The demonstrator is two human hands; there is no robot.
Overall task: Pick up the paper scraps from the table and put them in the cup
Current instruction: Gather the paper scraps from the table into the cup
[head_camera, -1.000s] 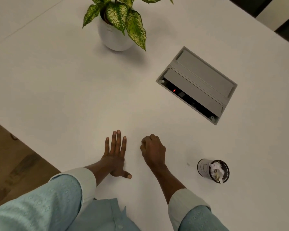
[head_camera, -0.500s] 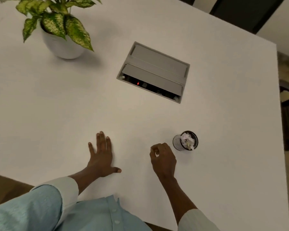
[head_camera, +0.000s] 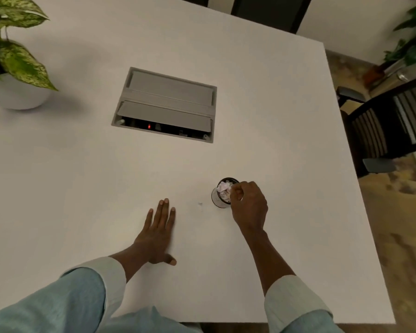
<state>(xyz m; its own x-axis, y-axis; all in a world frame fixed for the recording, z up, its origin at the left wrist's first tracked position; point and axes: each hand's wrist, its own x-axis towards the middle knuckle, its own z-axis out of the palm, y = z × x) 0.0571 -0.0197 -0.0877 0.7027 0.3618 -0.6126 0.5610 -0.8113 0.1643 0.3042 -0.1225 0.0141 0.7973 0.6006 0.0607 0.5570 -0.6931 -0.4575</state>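
Observation:
A small dark cup (head_camera: 218, 200) stands on the white table (head_camera: 82, 179), filled with crumpled white paper scraps (head_camera: 223, 188). My right hand (head_camera: 249, 207) hovers over the cup's right rim with fingertips pinched together above the scraps; whether a scrap is between them is hidden. My left hand (head_camera: 157, 233) lies flat on the table, palm down, fingers spread, to the left of the cup. A tiny pale speck (head_camera: 199, 204) lies on the table between my left hand and the cup.
A grey recessed cable box (head_camera: 166, 104) with its flap open sits in the table's middle. A potted plant (head_camera: 12, 63) stands at the far left. The table's right edge borders a dark chair (head_camera: 389, 131).
My right hand has moved right from the table surface to above the cup. The view has shifted right. My left hand stays flat on the table.

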